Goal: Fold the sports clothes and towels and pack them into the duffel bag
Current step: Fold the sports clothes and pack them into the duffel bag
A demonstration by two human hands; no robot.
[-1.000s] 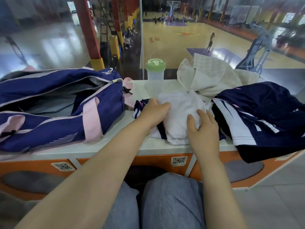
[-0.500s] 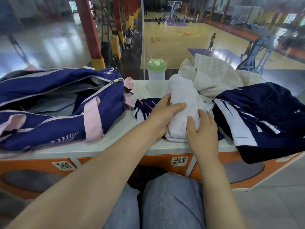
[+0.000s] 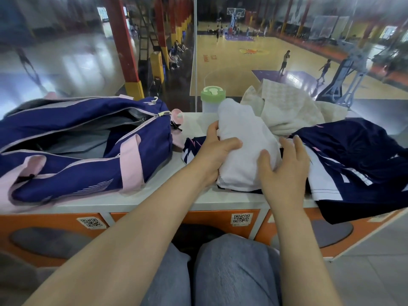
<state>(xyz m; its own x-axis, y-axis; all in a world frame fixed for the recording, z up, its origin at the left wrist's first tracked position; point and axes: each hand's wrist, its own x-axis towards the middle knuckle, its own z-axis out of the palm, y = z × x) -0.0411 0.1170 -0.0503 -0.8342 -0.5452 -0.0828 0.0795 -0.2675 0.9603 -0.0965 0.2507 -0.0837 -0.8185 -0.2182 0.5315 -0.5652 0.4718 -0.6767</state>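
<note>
A: Eyes on the white garment (image 3: pixel 245 149), bundled into a thick fold and tilted up off the worktop (image 3: pixel 198 200), sitting on a navy patterned piece (image 3: pixel 192 149) just right of the duffel bag (image 3: pixel 72 146).

B: And the left hand (image 3: pixel 217 149) has it: thumb across the front, fingers (image 3: pixel 212 130) curled round the bundle's far-left edge. A proper grip.

A: The right hand (image 3: pixel 284 168)?

B: Fingers straight and spread, palm against the bundle's right side. Steadying it, not gripping.

A: So which step is this?

B: I'd call the folding of this piece finished and the packing step underway. The duffel bag lies unzipped, mouth gaping, grey lining showing.

A: What does the next move need?

B: Carry the bundle left over the pink handle strap (image 3: pixel 130 164) and down into the opening, keeping the squeeze so the fold doesn't spring apart.

A: Plenty still waiting right of the duffel bag, though.

B: Yes: a cream towel (image 3: pixel 287 109) heaped behind the bundle, a navy jersey (image 3: pixel 357 160) sprawled unfolded beyond it, and a green-lidded bottle (image 3: pixel 213 100) at the back edge.
</note>
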